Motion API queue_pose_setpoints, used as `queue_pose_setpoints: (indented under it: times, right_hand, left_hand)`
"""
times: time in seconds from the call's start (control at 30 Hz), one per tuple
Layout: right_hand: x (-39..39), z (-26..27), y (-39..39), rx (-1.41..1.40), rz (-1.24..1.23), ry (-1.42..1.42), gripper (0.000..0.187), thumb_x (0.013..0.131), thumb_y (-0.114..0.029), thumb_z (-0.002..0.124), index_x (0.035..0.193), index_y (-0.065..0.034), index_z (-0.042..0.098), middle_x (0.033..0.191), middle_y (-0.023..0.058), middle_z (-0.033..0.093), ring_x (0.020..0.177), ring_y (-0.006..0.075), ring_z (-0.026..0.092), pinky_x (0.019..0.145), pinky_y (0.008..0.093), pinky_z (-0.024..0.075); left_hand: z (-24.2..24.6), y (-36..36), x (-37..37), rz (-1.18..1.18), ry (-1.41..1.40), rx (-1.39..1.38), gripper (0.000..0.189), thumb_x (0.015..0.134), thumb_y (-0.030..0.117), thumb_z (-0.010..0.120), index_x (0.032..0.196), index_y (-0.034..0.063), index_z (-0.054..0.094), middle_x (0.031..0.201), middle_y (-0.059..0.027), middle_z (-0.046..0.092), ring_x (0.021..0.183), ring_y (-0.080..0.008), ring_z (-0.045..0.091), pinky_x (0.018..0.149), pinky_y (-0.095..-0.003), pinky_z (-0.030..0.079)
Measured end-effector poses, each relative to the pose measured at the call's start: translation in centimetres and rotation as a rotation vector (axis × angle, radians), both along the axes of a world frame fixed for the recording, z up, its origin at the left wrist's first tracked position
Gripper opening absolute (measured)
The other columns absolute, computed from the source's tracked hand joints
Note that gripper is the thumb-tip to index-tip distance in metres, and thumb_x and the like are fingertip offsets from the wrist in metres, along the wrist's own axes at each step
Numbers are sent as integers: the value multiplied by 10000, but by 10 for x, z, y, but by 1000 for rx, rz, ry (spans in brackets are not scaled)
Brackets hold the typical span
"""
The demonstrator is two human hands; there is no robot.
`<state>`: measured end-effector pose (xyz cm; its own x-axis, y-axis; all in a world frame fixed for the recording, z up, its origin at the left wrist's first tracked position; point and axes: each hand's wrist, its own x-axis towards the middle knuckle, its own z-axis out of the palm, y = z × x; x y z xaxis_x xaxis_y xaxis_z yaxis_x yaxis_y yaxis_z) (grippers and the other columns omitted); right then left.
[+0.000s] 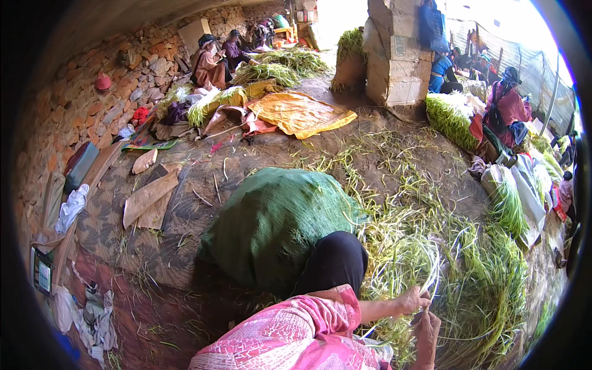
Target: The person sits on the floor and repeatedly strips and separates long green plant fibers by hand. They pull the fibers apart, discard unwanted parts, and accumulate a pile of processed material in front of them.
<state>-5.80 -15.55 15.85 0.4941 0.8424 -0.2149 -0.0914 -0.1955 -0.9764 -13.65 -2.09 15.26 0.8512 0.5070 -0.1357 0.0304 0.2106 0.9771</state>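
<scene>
My left hand [410, 301] reaches out from a pink patterned sleeve [328, 307] with its fingers closed on thin pale green plant stalks [434, 270], which arc above it. Just below, my right hand [426, 327] pinches the lower end of the stalks, its fingertips almost meeting the left ones. A small dark patch shows between the hands; I cannot tell what it is. Around and under both hands spreads a loose heap of long green stalks [485, 296]. My knee in dark trousers [335, 261] is bent beside the heap.
A bulging green woven sack [282, 222] stands before my knee. Left lie wooden boards [152, 199] and a crumpled white cloth [73, 208]. An orange sheet [300, 113] is spread farther off. People [212, 64] sit among stalk bundles [293, 62] behind, with others right of a pillar [400, 60].
</scene>
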Motion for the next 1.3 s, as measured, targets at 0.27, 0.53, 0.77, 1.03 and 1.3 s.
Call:
queue_pose_setpoints:
  times: [0.27, 0.53, 0.77, 1.03, 1.3]
  right_hand:
    - [-23, -17, -26, 74, -243, 219, 311, 886, -321, 422, 719, -63, 465, 511, -20, 396, 379, 64, 362, 326, 202, 273]
    - [-18, -67, -98, -293, -222, -22, 177, 858, -204, 467, 925, -41, 491, 618, 5, 457, 490, 78, 411, 426, 220, 334]
    - [40, -43, -69, -17, -170, -497, 241, 849, -177, 479, 1033, -23, 488, 662, 19, 494, 540, 89, 443, 471, 225, 360]
    - [-38, -19, -2, -48, 58, -375, 272, 845, -167, 439, 673, 15, 545, 518, 24, 505, 456, 103, 472, 443, 239, 367]
    - [-7, -28, -10, -114, 118, -106, 299, 855, -232, 470, 663, -10, 524, 495, -12, 444, 410, 63, 385, 383, 217, 286]
  left_hand:
    - [26, 24, -7, 253, -70, -169, 83, 794, 107, 533, 746, 40, 543, 595, -15, 521, 400, -59, 382, 298, -203, 301]
    - [34, 84, -11, 572, -247, -245, 51, 769, 34, 525, 733, 50, 558, 611, 5, 534, 434, -26, 400, 318, -180, 304]
    - [8, 45, 3, 488, -47, 24, 63, 764, 78, 571, 771, 15, 572, 652, -36, 582, 546, -83, 504, 507, -232, 429]
    - [-4, 36, 5, 421, -94, -27, 76, 777, 96, 576, 777, 23, 554, 601, -6, 529, 523, -69, 457, 450, -199, 382]
    - [-16, -17, 3, 121, 147, -77, 216, 867, 213, 495, 906, 9, 556, 750, -56, 594, 620, -113, 536, 527, -259, 448]
